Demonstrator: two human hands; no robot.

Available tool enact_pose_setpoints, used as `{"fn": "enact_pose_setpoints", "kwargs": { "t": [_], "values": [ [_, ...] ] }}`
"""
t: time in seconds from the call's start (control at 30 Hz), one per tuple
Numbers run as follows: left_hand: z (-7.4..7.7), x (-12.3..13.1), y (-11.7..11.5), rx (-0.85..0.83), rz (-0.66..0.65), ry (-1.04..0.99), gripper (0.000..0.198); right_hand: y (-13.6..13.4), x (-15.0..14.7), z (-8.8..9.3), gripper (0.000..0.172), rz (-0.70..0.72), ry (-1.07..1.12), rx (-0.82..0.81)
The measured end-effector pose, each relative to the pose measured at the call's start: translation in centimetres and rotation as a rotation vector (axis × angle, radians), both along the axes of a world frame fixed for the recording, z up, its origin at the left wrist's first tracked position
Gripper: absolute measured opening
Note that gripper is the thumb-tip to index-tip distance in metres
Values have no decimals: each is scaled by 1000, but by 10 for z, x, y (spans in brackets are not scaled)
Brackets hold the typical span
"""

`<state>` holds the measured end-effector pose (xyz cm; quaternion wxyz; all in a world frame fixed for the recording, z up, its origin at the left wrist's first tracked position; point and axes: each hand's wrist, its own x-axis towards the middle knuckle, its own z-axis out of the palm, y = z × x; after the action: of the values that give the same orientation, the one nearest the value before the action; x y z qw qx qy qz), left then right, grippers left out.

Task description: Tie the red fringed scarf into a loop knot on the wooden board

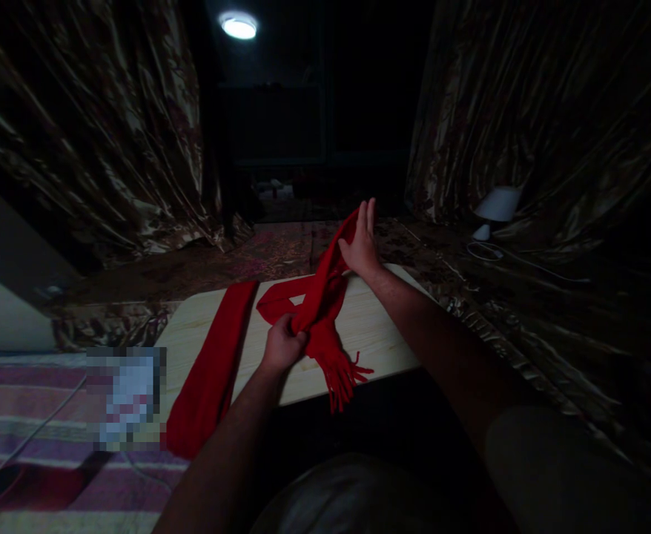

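A red scarf [321, 297] with a fringed end lies partly over a pale wooden board [397, 326]. Its fringe hangs past the near edge. My left hand [284, 344] is closed on the scarf near the middle of the board, thumb on top. Farther back, my right hand [362, 241] holds a raised length of the same scarf, thumb against the cloth and two fingers pointing up; its other fingers are hidden. Between my hands the strip runs slantwise. A second folded red cloth strip [214, 371] lies to the left, reaching over the near edge.
A striped bedcover [47, 415] lies at the left, with a red object [36, 486] and a blurred-out item [130, 397] on it. Patterned curtains [153, 119] hang behind. A small white lamp [497, 204] with a cord stands at the back right.
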<state>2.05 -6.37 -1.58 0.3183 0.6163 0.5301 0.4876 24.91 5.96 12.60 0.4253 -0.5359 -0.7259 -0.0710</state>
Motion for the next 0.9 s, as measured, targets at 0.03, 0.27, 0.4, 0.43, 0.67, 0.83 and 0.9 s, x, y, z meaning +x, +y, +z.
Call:
{"fn": "enact_pose_setpoints", "kwargs": {
  "t": [0.03, 0.27, 0.4, 0.43, 0.67, 0.83, 0.9],
  "values": [
    [-1, 0, 0, 9, 2, 16, 36, -5, 4, -1, 103, -15, 9, 31],
    [-5, -3, 3, 61, 19, 150, 37, -21, 15, -38, 77, 58, -116, -131],
    [-9, -5, 6, 107, 16, 219, 37, -26, 7, -72, 74, 202, -364, -411],
    [-9, -5, 6, 120, 12, 228, 37, -29, 5, -80, 77, 223, -399, -437],
    [-5, -7, 4, 68, -21, 141, 41, -46, -13, -88, 34, 314, -318, -378],
    [-10, -9, 7, -42, -14, -22, 53, -65, -12, -61, 24, 366, 115, -416],
    [-11, -9, 9, -47, -38, -84, 55, -80, -8, -51, 20, 579, 205, -555]
  ]
}}
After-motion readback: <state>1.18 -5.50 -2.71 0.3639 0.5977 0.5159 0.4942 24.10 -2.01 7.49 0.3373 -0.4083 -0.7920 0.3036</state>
